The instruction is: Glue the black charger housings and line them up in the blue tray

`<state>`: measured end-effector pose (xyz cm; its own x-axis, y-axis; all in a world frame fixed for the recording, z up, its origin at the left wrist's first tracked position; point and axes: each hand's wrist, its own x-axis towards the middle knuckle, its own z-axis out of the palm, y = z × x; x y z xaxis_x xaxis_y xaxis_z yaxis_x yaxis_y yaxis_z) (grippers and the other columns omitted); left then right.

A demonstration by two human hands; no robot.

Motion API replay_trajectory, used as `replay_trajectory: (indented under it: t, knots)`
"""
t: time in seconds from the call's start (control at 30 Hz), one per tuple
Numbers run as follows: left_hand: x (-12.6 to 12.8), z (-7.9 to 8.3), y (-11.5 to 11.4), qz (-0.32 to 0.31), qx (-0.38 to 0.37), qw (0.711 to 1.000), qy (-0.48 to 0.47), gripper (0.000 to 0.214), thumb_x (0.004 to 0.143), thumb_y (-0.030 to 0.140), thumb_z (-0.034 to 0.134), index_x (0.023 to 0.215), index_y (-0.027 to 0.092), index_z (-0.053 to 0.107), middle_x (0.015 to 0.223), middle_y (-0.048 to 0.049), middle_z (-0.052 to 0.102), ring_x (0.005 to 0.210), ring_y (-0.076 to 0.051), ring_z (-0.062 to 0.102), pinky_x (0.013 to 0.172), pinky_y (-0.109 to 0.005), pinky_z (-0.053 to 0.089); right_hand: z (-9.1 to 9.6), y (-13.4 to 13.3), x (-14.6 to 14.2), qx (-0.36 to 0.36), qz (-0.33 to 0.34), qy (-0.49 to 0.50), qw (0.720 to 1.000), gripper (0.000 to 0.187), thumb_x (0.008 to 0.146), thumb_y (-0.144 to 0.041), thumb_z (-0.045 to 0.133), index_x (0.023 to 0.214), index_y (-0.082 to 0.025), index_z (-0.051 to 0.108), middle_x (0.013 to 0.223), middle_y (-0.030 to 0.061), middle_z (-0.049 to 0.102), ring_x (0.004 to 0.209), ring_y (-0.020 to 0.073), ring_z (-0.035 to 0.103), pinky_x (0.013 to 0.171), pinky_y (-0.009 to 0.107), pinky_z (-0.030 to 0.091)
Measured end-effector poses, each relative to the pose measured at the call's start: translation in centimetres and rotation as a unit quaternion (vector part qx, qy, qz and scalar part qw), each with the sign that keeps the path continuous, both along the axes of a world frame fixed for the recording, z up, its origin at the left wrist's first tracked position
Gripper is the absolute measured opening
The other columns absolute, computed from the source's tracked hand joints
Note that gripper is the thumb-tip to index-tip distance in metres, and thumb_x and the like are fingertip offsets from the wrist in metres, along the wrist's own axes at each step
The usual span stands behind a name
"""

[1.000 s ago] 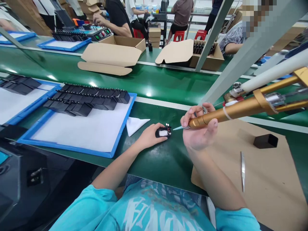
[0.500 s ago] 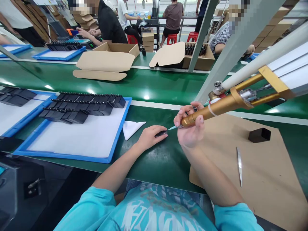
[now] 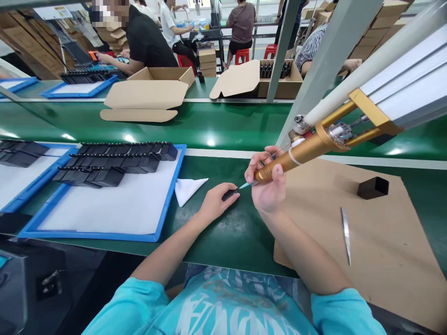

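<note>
Left hand (image 3: pixel 213 202) pinches a small black blocky part (image 3: pixel 229 194), right hand (image 3: pixel 268 193) loosely grips a gold cylindrical metal tool (image 3: pixel 305 155), pale-blue tip (image 3: pixel 245 184) right by the part.

I've rolled the part (image 3: pixel 229 194) in my left hand (image 3: pixel 215 201), so its white patch and wires no longer reach my camera. Opposite, the black-shirted worker (image 3: pixel 148 39) has lowered a raised hand toward an orange object (image 3: pixel 93 56).
</note>
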<state>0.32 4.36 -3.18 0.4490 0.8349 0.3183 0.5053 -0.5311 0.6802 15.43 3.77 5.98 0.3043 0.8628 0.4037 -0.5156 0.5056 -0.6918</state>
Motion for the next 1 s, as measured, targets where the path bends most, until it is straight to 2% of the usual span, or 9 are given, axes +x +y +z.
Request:
replay_trajectory:
  t: [0.17, 0.27, 0.37, 0.47, 0.57, 0.67, 0.73, 0.83, 1.0]
  knots:
    - [0.7, 0.4, -1.0, 0.025, 0.077, 0.975, 0.205, 0.032, 0.1, 0.035, 0.044, 0.126, 0.021, 0.056, 0.098, -0.0069, 0.067, 0.092, -0.022, 0.062, 0.08, -0.033, 0.051, -0.1, 0.1, 0.0, 0.008, 0.004, 0.009, 1.0, 0.032, 0.082, -0.051, 0.057, 0.103, -0.027, 0.051, 0.078, -0.0047, 0.057, 0.048, 0.0061, 0.047, 0.046, 0.025, 0.035]
    - [1.0, 1.0, -1.3, 0.027, 0.085, 0.937, 0.338, 0.047, 0.095, 0.042, 0.052, 0.137, 0.022, 0.048, 0.096, -0.0069, 0.063, 0.09, -0.024, 0.061, 0.067, -0.031, 0.049, -0.2, 0.2, 0.0, 0.014, 0.005, 0.014, 1.0, 0.031, 0.082, -0.05, 0.057, 0.103, -0.027, 0.052, 0.078, -0.0046, 0.057, 0.048, 0.006, 0.047, 0.046, 0.024, 0.035]
    - [1.0, 1.5, -1.3, 0.003, 0.071, 0.928, 0.367, 0.045, 0.095, 0.037, 0.053, 0.138, 0.024, 0.046, 0.102, -0.0068, 0.061, 0.095, -0.023, 0.061, 0.065, -0.028, 0.048, -0.3, 0.3, 0.1, 0.014, 0.004, 0.017, 1.0, 0.032, 0.082, -0.05, 0.057, 0.103, -0.026, 0.052, 0.078, -0.0046, 0.057, 0.048, 0.0058, 0.048, 0.046, 0.024, 0.034]
    - [0.6, 1.6, -0.8, -0.014, 0.02, 0.959, 0.283, 0.04, 0.095, 0.036, 0.051, 0.134, 0.026, 0.048, 0.105, -0.0065, 0.061, 0.098, -0.023, 0.062, 0.07, -0.03, 0.05, -0.3, 0.4, 0.2, 0.004, -0.003, 0.009, 1.0, 0.033, 0.082, -0.052, 0.056, 0.103, -0.027, 0.05, 0.078, -0.005, 0.056, 0.047, 0.0056, 0.047, 0.046, 0.024, 0.034]
    - [-0.3, 1.4, -0.2, 0.0, -0.158, 0.987, 0.035, 0.046, 0.093, 0.048, 0.049, 0.133, 0.025, 0.046, 0.099, -0.0057, 0.063, 0.083, -0.022, 0.064, 0.064, -0.031, 0.051, -0.3, 0.5, 0.4, -0.002, -0.011, 0.011, 1.0, 0.033, 0.082, -0.052, 0.057, 0.103, -0.027, 0.049, 0.078, -0.0054, 0.056, 0.047, 0.0054, 0.047, 0.045, 0.023, 0.033]
    - [-1.5, 1.8, 0.1, 0.003, -0.363, 0.902, -0.235, 0.053, 0.094, 0.058, 0.036, 0.133, 0.023, 0.047, 0.092, -0.0077, 0.064, 0.064, -0.018, 0.06, 0.049, -0.029, 0.047, -0.3, 0.6, 0.6, -0.005, -0.022, 0.017, 1.0, 0.032, 0.081, -0.049, 0.058, 0.102, -0.027, 0.05, 0.077, -0.0057, 0.057, 0.047, 0.0056, 0.049, 0.046, 0.023, 0.035]
    - [-2.3, 2.2, 0.0, 0.0, -0.422, 0.847, -0.322, 0.055, 0.093, 0.058, 0.034, 0.132, 0.023, 0.05, 0.09, -0.0093, 0.065, 0.06, -0.017, 0.057, 0.046, -0.029, 0.043, -0.4, 0.7, 0.7, -0.003, -0.03, 0.02, 0.999, 0.031, 0.082, -0.048, 0.058, 0.103, -0.027, 0.05, 0.077, -0.0055, 0.058, 0.047, 0.006, 0.05, 0.047, 0.023, 0.035]
    - [-4.0, 2.5, -0.5, 0.027, -0.417, 0.838, -0.351, 0.055, 0.091, 0.058, 0.037, 0.13, 0.023, 0.054, 0.09, -0.0101, 0.066, 0.06, -0.017, 0.057, 0.046, -0.029, 0.042, -0.6, 0.9, 0.9, 0.006, -0.035, 0.03, 0.999, 0.032, 0.081, -0.046, 0.058, 0.105, -0.026, 0.05, 0.077, -0.0046, 0.059, 0.046, 0.0068, 0.05, 0.045, 0.022, 0.034]
    - [-10.0, 2.1, -0.1, 0.188, -0.229, 0.929, -0.22, 0.049, 0.09, 0.054, 0.047, 0.128, 0.023, 0.052, 0.098, -0.0069, 0.067, 0.078, -0.019, 0.062, 0.06, -0.029, 0.047, -0.6, 1.1, 1.2, -0.009, -0.053, 0.031, 0.998, 0.031, 0.078, -0.044, 0.06, 0.102, -0.025, 0.054, 0.074, -0.0038, 0.061, 0.044, 0.0084, 0.049, 0.045, 0.024, 0.035]
